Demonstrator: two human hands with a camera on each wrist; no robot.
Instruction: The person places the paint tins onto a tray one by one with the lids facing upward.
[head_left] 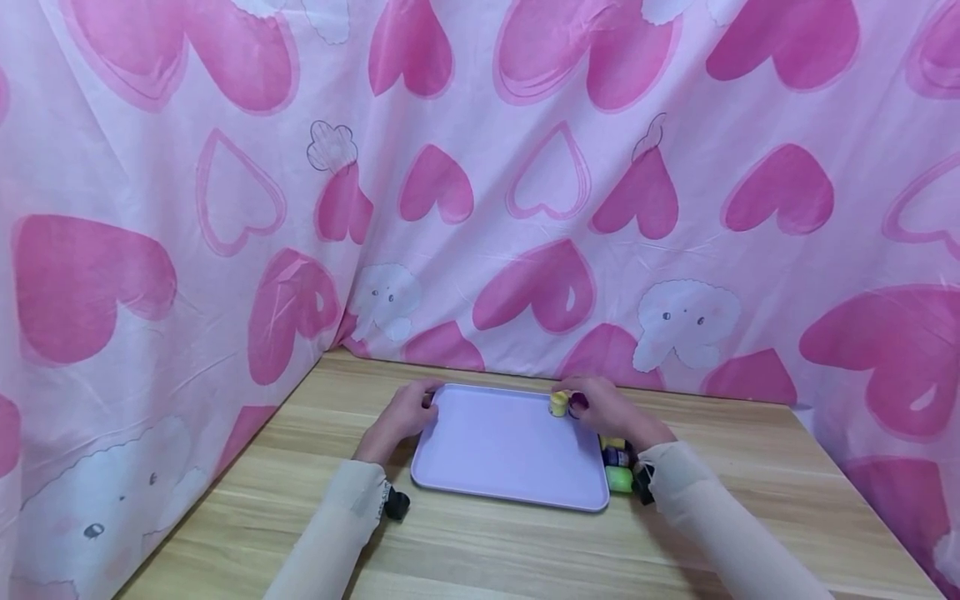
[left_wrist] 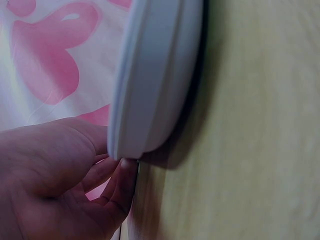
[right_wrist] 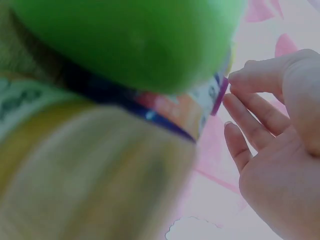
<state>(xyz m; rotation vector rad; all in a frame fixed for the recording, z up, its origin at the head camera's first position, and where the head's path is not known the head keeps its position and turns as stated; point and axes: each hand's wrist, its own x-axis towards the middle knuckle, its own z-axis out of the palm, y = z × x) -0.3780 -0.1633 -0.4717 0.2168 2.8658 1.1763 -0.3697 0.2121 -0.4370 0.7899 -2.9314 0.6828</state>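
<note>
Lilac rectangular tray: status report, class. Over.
Left hand holding far left corner of tray. Right hand at small dark-purple round container, grip unclear. Small yellow cylindrical jar close beside it, possibly in the way.

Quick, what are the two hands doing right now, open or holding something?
Left hand: closed, gripping the lilac tray at its far left corner.
Right hand: closed, pinching a small purple object.

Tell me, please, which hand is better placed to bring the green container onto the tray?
Right, I think. The green container is beside the tray, at its right edge; the right hand, by the purple container, is clearly closer. The left hand is across the tray, at its far left corner.
</note>
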